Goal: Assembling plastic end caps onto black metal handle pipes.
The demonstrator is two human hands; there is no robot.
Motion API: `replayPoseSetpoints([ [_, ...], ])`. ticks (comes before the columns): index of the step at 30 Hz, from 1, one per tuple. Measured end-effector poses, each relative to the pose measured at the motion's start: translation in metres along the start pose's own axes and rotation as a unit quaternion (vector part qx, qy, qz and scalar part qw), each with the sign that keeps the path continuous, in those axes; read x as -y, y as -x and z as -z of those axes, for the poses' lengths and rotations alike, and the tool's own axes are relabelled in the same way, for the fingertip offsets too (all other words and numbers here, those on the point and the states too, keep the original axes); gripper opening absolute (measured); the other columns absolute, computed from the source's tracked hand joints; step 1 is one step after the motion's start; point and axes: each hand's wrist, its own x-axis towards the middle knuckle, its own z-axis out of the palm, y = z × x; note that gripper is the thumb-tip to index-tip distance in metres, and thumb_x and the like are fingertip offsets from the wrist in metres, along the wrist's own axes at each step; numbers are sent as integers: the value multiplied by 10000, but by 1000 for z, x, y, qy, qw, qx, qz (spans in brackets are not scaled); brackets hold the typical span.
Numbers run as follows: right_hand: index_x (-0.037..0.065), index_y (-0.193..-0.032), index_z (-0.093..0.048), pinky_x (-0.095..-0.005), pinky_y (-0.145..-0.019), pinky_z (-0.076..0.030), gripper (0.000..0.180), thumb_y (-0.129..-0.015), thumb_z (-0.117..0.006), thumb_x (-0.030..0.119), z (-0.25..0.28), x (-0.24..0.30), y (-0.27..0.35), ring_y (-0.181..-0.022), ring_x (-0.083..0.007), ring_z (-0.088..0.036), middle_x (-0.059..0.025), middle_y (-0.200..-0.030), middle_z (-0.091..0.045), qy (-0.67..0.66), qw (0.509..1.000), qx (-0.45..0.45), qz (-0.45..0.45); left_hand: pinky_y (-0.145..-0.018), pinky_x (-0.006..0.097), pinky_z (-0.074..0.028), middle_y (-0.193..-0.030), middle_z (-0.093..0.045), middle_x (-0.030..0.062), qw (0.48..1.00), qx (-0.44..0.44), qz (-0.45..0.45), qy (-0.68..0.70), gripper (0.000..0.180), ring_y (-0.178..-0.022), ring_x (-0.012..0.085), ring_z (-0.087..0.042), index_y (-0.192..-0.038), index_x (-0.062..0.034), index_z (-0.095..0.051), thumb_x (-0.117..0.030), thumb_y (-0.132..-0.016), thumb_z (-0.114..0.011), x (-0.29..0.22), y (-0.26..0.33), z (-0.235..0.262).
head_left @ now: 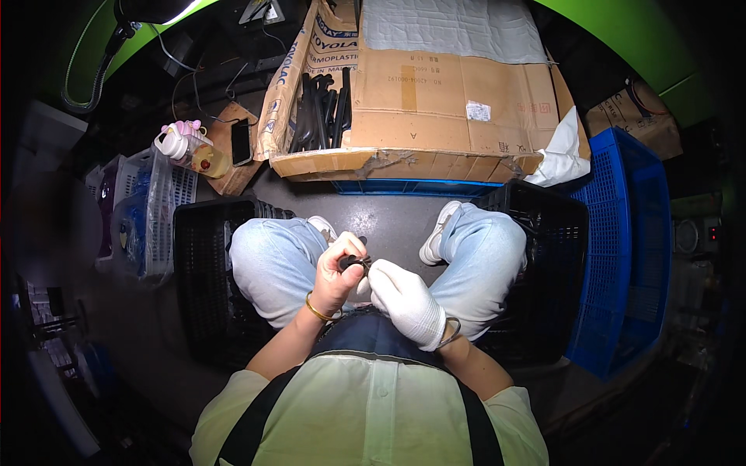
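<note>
- Dim work area w/ dark floor; person sits mid-frame, knees apart, seen from above.
- Left hand bare, gold bracelet on wrist, fingers curled round a small black part, frame centre, above the lap.
- Right hand in white glove, fingertips pinching the same part from the right; hands touching.
- Black crate by left knee, 2nd black crate by right knee.
- Blue crate at right edge, just beside the 2nd black one.
- Cardboard box top centre, black rods in its left section.
- Phone + bottle upper left.
</note>
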Motion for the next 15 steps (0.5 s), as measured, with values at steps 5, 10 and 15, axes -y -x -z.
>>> replayPoseSetpoints([
  [5, 31, -834, -544, -246, -516, -340, 213, -987, -457, 150, -5, 2, 0, -543, -55, -410, 21, -612, -432, -99, 994, 9, -43, -687, 268, -356, -800, -492, 43, 999, 10, -36, -32, 404, -734, 139, -437, -734, -52, -496, -389, -832, -697, -1, -1, 3],
  [10, 100, -813, -516, -199, -408, -307, 196, -981, -437, 163, 23, -67, -15, -466, -25, -384, 60, -605, -421, -298, 940, -87, -143, -666, 307, -358, -699, -462, 43, 982, 33, -188, 14, 491, -686, 172, -422, -693, -62, -454, -487, -879, -616, -12, -3, -4],
  [15, 82, -924, -524, -199, -351, -177, 161, -1006, -433, 186, 13, -31, -19, -404, -7, -250, 85, -562, -337, -167, 977, -129, -22, -662, 303, -335, -731, -440, 38, 980, -10, -41, 196, 473, -687, 159, -388, -725, -73, -446, -489, -887, -604, 1, -8, -8],
])
